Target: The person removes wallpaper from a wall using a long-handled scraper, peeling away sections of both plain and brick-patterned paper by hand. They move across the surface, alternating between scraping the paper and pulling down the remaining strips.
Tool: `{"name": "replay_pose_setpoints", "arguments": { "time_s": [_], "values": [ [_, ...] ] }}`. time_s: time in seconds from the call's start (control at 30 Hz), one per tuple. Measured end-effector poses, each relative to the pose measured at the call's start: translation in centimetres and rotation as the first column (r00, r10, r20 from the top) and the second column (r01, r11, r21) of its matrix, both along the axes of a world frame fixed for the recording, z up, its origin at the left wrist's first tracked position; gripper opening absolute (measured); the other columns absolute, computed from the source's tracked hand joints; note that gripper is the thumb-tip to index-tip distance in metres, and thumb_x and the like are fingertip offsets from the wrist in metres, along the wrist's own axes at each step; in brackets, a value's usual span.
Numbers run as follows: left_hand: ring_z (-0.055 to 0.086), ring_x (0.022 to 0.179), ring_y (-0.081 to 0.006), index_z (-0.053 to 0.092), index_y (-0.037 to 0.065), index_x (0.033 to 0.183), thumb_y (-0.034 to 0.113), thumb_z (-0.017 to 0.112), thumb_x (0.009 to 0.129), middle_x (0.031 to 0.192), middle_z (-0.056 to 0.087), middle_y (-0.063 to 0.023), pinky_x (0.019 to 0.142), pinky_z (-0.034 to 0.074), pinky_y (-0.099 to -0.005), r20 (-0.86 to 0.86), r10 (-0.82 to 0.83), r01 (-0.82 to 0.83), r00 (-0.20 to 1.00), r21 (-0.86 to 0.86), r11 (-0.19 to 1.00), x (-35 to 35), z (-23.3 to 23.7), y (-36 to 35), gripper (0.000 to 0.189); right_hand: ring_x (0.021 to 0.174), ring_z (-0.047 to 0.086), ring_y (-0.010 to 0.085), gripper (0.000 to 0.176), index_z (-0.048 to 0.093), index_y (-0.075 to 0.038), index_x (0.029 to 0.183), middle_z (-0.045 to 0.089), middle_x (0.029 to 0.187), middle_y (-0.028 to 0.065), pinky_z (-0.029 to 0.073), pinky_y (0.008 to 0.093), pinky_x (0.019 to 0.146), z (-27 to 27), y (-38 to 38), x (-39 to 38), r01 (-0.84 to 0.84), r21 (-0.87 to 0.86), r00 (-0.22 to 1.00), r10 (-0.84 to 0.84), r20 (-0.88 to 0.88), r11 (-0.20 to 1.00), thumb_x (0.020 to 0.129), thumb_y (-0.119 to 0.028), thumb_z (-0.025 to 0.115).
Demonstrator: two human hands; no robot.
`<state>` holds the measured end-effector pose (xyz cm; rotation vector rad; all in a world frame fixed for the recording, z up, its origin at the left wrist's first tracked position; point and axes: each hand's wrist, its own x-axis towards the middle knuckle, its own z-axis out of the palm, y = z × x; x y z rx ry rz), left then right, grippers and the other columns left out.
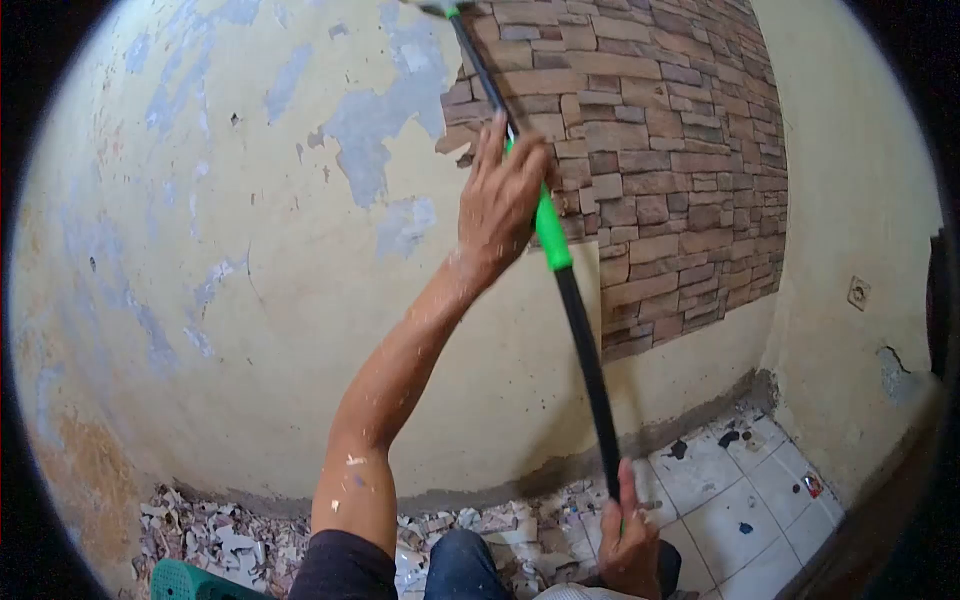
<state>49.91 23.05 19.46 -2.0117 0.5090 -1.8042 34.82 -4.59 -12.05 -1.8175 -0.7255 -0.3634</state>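
Note:
My left hand (503,195) is closed around the upper part of a long-handled scraper (585,345), near its green grip section. Lower down, my right hand (630,548) grips the black shaft close to its bottom end, thumb pointing up along it. The pole slants up and left. Its flat head, partly cut off by the top edge of the view, is against or close to the wall (330,330) beside the torn edge of the brick-pattern wallpaper (680,170). Small pale flakes stick to my left forearm.
Torn scraps and chips (225,540) cover the floor along the wall's base. White floor tiles (715,515) with dark bits lie at right. A green plastic piece (190,582) stands at lower left. The right wall carries a socket (858,292).

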Motion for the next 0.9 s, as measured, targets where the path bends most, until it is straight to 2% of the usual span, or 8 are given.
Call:
{"name": "replay_pose_setpoints", "arguments": {
  "time_s": [0.07,0.3,0.43,0.6,0.73,0.83,0.87,0.9],
  "values": [
    [0.040,0.151,-0.0475,0.061,0.005,0.119,0.015,0.067,0.099,0.140,0.063,-0.0107,0.119,0.042,-0.0545,0.032,0.081,-0.081,0.996,0.011,0.997,-0.1,3.0,-0.7,0.023,0.092,0.076,0.0442,0.058,0.041,-0.006,0.163,0.069,0.131,0.0289,0.060,0.0421,0.069,3.9,0.0,1.3,0.055,0.056,0.993,-0.061,0.097,0.997,0.107,-0.010,0.056],
    [0.045,0.147,-0.0502,0.060,0.007,0.113,0.022,0.067,0.100,0.132,0.065,-0.0111,0.123,0.037,-0.0590,0.047,-0.054,0.055,0.997,-0.019,0.998,0.4,0.3,-0.4,0.021,0.096,0.073,0.0501,0.058,0.038,-0.007,0.164,0.070,0.120,0.0327,0.057,0.0515,0.077,0.2,-0.6,-0.1,0.044,-0.009,0.995,-0.043,0.085,0.999,0.108,-0.013,0.054],
    [0.047,0.145,-0.0498,0.060,0.006,0.113,0.015,0.067,0.098,0.130,0.065,-0.0110,0.122,0.038,-0.0596,0.081,-0.042,0.041,0.996,0.007,0.999,0.9,4.9,-0.5,0.018,0.090,0.074,0.0500,0.059,0.037,-0.006,0.165,0.068,0.125,0.0360,0.057,0.0454,0.076,7.7,-0.7,1.0,0.035,-0.089,0.977,-0.052,-0.209,0.995,0.107,-0.008,0.053],
    [0.047,0.143,-0.0517,0.059,0.006,0.114,0.013,0.066,0.097,0.126,0.063,-0.0154,0.123,0.036,-0.0591,0.019,-0.044,0.044,0.999,-0.003,0.999,0.2,1.2,-0.6,0.020,0.055,0.045,0.0280,0.060,0.035,-0.009,0.167,0.050,0.065,0.0150,0.042,0.0383,0.056,2.2,0.1,0.9,0.046,0.071,0.954,-0.065,0.293,0.996,0.110,-0.015,0.053],
    [0.047,0.143,-0.0520,0.060,0.006,0.112,0.016,0.066,0.099,0.122,0.064,-0.0160,0.121,0.038,-0.0597,0.108,-0.030,0.020,0.994,0.094,0.995,2.2,5.6,0.2,0.018,0.056,0.049,0.0278,0.058,0.035,-0.009,0.166,0.054,0.071,0.0178,0.044,0.0391,0.057,4.6,-0.7,2.5,0.021,0.033,0.997,-0.024,0.072,0.999,0.111,-0.016,0.052],
    [0.049,0.142,-0.0517,0.060,0.006,0.111,0.018,0.066,0.100,0.122,0.064,-0.0148,0.119,0.040,-0.0595,0.107,-0.031,0.027,0.994,0.031,0.999,3.5,5.6,-0.6,0.017,0.076,0.070,0.0486,0.057,0.037,-0.013,0.166,0.071,0.100,0.0326,0.054,0.0506,0.067,7.5,-1.9,4.0,0.061,-0.092,0.994,-0.068,-0.083,0.994,0.112,-0.017,0.054],
    [0.048,0.143,-0.0504,0.060,0.006,0.111,0.020,0.067,0.099,0.123,0.065,-0.0131,0.119,0.041,-0.0586,0.139,-0.093,0.091,0.986,0.017,0.996,2.9,5.3,-1.2,0.019,0.057,0.050,0.0208,0.058,0.035,-0.007,0.166,0.054,0.071,0.0198,0.043,0.0395,0.056,6.1,-1.8,3.7,0.045,0.003,0.998,-0.045,0.050,0.999,0.111,-0.012,0.052],
    [0.048,0.143,-0.0504,0.060,0.006,0.111,0.020,0.067,0.099,0.123,0.065,-0.0131,0.119,0.041,-0.0586,0.147,-0.094,0.090,0.985,0.033,0.995,2.7,5.1,-1.2,0.019,0.057,0.050,0.0208,0.058,0.035,-0.007,0.166,0.054,0.071,0.0198,0.043,0.0395,0.056,5.0,-1.6,3.1,0.044,0.018,0.997,-0.045,0.059,0.999,0.111,-0.012,0.052]
  ]
}}
